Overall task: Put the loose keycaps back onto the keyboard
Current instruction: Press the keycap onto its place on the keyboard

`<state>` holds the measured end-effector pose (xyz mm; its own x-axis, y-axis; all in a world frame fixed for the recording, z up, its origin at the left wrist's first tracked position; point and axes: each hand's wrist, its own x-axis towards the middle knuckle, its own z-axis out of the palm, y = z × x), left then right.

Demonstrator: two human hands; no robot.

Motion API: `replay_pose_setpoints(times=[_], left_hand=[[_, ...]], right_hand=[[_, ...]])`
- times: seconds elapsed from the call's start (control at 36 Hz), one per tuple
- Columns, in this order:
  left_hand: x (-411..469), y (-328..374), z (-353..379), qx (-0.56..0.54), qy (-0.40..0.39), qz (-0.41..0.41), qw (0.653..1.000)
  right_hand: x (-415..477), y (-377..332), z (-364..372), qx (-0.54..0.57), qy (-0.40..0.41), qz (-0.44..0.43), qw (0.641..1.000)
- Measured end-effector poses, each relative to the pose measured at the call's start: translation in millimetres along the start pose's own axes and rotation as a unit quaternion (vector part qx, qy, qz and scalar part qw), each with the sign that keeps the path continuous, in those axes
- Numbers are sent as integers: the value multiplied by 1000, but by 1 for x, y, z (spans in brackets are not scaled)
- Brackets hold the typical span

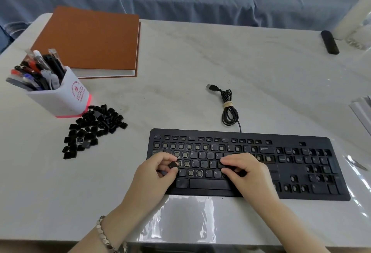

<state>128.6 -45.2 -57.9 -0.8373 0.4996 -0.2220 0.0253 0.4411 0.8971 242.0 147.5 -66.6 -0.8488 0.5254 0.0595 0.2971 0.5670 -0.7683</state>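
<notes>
- A black keycap is pinched between the thumb and fingers of my left grip, just over the keyboard's left letter rows.
- My right grip curls over the middle keys, hiding them; I cannot tell whether it holds anything.
- The keyboard lies near the front of the bench, many sockets bare.
- The loose keycaps are heaped to its left, against a pen holder.
- The coiled cable lies just behind the keyboard, and a brown notebook farther back.
</notes>
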Motion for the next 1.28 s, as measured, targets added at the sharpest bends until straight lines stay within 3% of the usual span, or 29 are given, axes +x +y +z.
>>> replay_pose_setpoints(times=[0.33,0.94,1.28], left_hand=[[1,-1,1,-9,1,0,1000],[2,-1,0,0,-1,2,1000],[2,0,0,8,-3,2,1000]], right_hand=[[1,10,2,-92,21,-125,988],[3,11,5,-88,45,-106,989],[2,9,5,-150,37,-183,971]])
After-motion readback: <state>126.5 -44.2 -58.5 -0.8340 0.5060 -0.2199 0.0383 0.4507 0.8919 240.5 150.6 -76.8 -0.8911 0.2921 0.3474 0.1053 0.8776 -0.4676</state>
